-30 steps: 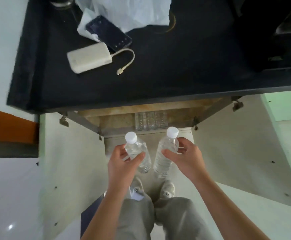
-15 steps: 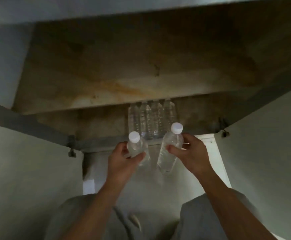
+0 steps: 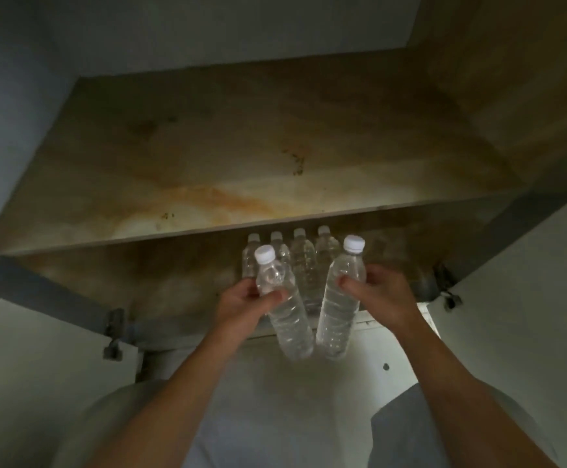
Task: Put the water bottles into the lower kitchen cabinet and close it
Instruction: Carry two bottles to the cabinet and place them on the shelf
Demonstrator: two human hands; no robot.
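The left bottle point(image 3: 288, 319) and the right bottle point(image 3: 337, 315) are in the middle of the picture, just in front of the open cabinet point(image 3: 174, 282). The left hand point(image 3: 241, 305) has its fingers and thumb curled round the top part of the left bottle. The right hand point(image 3: 386, 295) grips the right bottle the same way. Both bottles hold clear water and have white caps. Their caps point up the picture toward the cabinet and lean apart, and their bottoms come close together lower down. Just behind them, higher in the picture, four bottles point(image 3: 304, 261) stand in a row on the cabinet floor, under a stained brown shelf point(image 3: 241, 157). So the place to put them is straight ahead of the hands, and both hands look about as near to it as each other. It is dark in there, so I cannot tell how much room is left beside the row. The left door point(image 3: 32, 383) and the right door point(image 3: 528, 282) stand wide open at the sides of the picture.
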